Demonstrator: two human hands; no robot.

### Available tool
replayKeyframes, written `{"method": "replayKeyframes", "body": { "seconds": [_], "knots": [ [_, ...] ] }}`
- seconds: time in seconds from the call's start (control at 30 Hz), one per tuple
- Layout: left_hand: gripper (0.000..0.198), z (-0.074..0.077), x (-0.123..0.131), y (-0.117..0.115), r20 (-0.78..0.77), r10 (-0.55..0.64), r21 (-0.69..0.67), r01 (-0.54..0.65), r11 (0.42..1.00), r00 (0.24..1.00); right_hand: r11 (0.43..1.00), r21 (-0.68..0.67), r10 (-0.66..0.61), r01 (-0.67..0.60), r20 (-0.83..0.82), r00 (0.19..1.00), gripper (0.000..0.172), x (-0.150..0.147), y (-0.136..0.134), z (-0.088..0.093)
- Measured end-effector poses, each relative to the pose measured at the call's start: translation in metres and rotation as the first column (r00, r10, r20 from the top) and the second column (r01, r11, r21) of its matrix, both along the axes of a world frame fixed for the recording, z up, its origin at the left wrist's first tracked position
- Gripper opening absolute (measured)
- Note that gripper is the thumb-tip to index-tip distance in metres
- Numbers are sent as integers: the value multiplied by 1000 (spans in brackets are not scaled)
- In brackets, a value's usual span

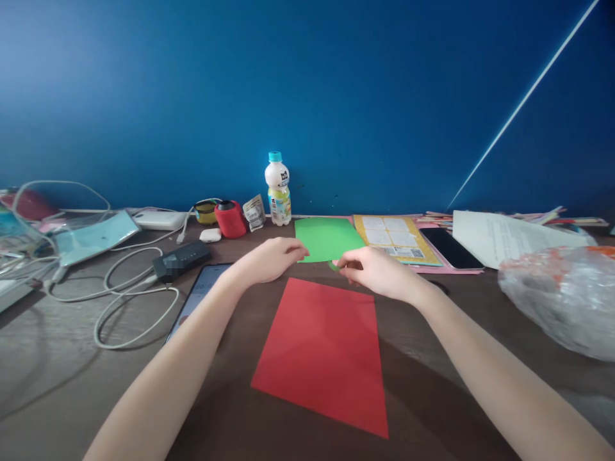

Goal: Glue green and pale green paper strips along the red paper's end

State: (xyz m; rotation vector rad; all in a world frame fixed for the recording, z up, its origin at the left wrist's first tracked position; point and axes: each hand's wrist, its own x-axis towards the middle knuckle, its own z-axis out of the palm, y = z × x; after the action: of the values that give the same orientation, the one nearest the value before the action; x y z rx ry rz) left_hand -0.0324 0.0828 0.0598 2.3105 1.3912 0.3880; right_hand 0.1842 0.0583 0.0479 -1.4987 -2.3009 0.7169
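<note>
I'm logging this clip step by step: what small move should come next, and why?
Probably the left hand should steady the green sheet at its near left corner: that hand is right by it, while the right hand appears to pinch a small green piece by the near edge. Whether that piece is loose, I can't tell.

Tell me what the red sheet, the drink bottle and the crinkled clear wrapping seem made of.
Red sheet: probably paper or thin card, matte; flat, straight-edged, without sharp glare.
Drink bottle: likely plastic, fairly glossy; moulded, waisted body with a coloured cap.
Crinkled clear wrapping: seemingly thin plastic film, shiny; see-through and wrinkled, with bright glints.
</note>
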Motion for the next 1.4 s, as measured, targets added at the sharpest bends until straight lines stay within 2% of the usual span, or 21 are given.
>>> {"method": "replayKeyframes", "body": {
  "seconds": [0.07, 0.13, 0.23, 0.27, 0.33, 0.4, 0.43, 0.5, 0.6, 0.67, 0.87, 1.17, 1.27, 1.4],
  "knots": [
    [33, 10, -10, -6, 17, 79, 33, -80, 996, 997, 1000, -11, -9, 9, -10, 1000, 18, 2, 0, 0],
    [32, 17, -27, -15, 19, 234, 82, -234, 969, 972, 1000, -13, -7, 7, -18, 1000, 19, 4, 1, 1],
    [27, 20, -57, -35, -15, 317, 106, -314, 944, 948, 1000, -30, 9, -9, -21, 1000, 20, 5, 1, 3],
    [26, 18, -67, -44, -26, 362, 108, -358, 928, 932, 999, -36, 14, -15, -23, 1000, 20, 6, 1, 4],
    [25, 10, -84, -63, -33, 507, 176, -494, 851, 861, 999, -42, 21, -23, -34, 999, 20, 6, 1, 5],
    [26, -4, -99, -81, 10, 611, 237, -595, 768, 791, 999, -41, 21, -24, -53, 998, 19, 7, 1, 6],
    [27, -13, -105, -89, 27, 625, 306, -602, 738, 780, 999, -40, 19, -22, -63, 998, 19, 7, 2, 6],
    [30, -32, -117, -100, -53, 578, 444, -499, 744, 815, 999, -42, 10, -13, -79, 997, 20, 8, 2, 6],
    [25, -55, -130, -108, -173, 534, 484, -400, 778, 828, 999, -49, -2, -2, -90, 996, 21, 9, 1, 7],
    [23, -63, -134, -111, -216, 524, 506, -365, 782, 824, 999, -48, -8, 3, -92, 996, 20, 9, 0, 8],
    [23, -64, -133, -114, -188, 522, 607, -320, 728, 832, 1000, -21, -10, 8, -102, 995, 18, 10, -1, 11],
    [19, -70, -134, -115, -211, 493, 643, -260, 720, 844, 1000, -7, -13, 12, -94, 996, 18, 12, -1, 10],
    [22, -70, -133, -114, -199, 484, 629, -267, 730, 852, 1000, -6, -16, 15, -91, 996, 18, 11, -1, 10],
    [20, -71, -130, -110, -199, 409, 592, -223, 774, 890, 1000, -8, -16, 16, -86, 996, 17, 11, -1, 11]
  ]
}}
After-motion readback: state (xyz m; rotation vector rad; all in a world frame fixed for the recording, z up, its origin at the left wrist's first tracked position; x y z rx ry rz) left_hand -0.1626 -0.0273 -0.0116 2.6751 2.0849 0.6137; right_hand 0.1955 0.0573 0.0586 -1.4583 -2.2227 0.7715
